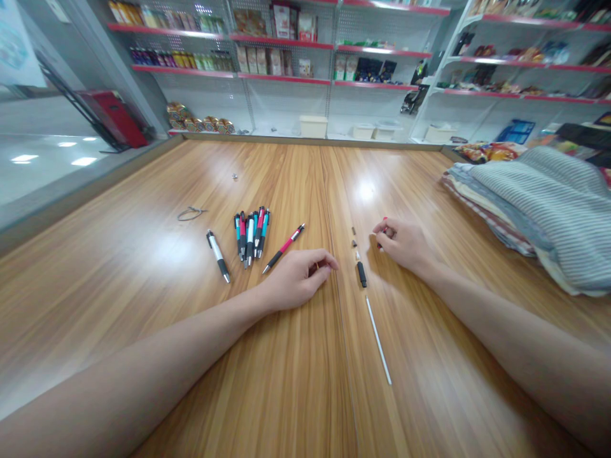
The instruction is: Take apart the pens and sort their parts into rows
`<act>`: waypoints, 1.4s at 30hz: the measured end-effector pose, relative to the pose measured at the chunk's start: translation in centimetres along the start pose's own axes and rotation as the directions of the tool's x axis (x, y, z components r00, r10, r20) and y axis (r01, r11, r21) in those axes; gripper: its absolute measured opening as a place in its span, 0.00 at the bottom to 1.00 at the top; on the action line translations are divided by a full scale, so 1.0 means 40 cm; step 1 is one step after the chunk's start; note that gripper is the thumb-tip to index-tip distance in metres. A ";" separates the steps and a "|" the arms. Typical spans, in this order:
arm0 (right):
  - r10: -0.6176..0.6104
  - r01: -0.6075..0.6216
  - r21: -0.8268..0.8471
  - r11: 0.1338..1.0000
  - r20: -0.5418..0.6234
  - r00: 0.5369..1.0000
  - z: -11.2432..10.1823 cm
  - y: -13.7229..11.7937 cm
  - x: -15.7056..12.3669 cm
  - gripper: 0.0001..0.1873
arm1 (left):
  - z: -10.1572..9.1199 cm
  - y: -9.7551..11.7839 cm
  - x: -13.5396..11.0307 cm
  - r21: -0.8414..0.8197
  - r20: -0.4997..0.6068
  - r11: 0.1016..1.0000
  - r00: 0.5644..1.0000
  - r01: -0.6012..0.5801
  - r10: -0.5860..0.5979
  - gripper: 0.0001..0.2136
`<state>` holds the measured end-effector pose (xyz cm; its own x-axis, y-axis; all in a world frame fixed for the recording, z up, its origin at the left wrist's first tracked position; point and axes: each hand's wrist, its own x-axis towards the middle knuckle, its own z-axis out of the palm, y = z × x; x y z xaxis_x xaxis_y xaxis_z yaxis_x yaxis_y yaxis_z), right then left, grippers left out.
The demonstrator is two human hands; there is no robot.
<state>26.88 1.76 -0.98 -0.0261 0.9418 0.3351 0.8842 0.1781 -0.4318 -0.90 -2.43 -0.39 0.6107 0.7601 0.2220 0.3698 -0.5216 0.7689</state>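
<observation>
My left hand [300, 278] rests on the wooden table, fingers loosely curled and thumb apart, with nothing visible in it. Just beside it lies a red click pen [285, 247] with a black grip. My right hand [403, 243] pinches a red pen barrel [379, 245], mostly hidden by the fingers. Between the hands, pen parts form a line: a small spring-like piece [354, 231], a dark tip piece [354, 243], a small whitish piece [358, 255], a black grip [361, 275] and a white refill [379, 340].
Left of my left hand lie a bunch of pens [250, 235] and a white-and-black pen [218, 256]. A grey loop [191, 214] and a small metallic bit [234, 177] lie farther back. Folded cloths [534, 203] are piled at right. Stocked shelves [281, 44] stand behind the table.
</observation>
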 end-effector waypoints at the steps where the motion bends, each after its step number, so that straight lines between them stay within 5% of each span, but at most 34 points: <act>1: -0.004 0.005 -0.014 1.000 0.004 1.000 -0.001 -0.001 -0.001 0.10 | 0.000 0.000 0.000 0.001 0.002 1.000 1.000 0.001 -0.001 0.09; 31: -0.042 0.042 -0.004 0.999 0.055 0.998 -0.004 -0.002 -0.011 0.08 | 0.002 -0.007 -0.001 0.004 0.013 1.000 1.000 0.006 -0.006 0.09; 42: -0.029 0.030 0.060 0.998 -0.022 0.999 0.008 0.008 -0.007 0.14 | 0.000 -0.004 0.000 0.008 0.005 1.000 1.000 -0.001 0.001 0.08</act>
<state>27.01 1.64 -1.47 -0.0416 0.9298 0.3657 0.8533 0.2235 -0.4712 -0.95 -2.34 -0.52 0.6143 0.7578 0.2199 0.3745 -0.5252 0.7641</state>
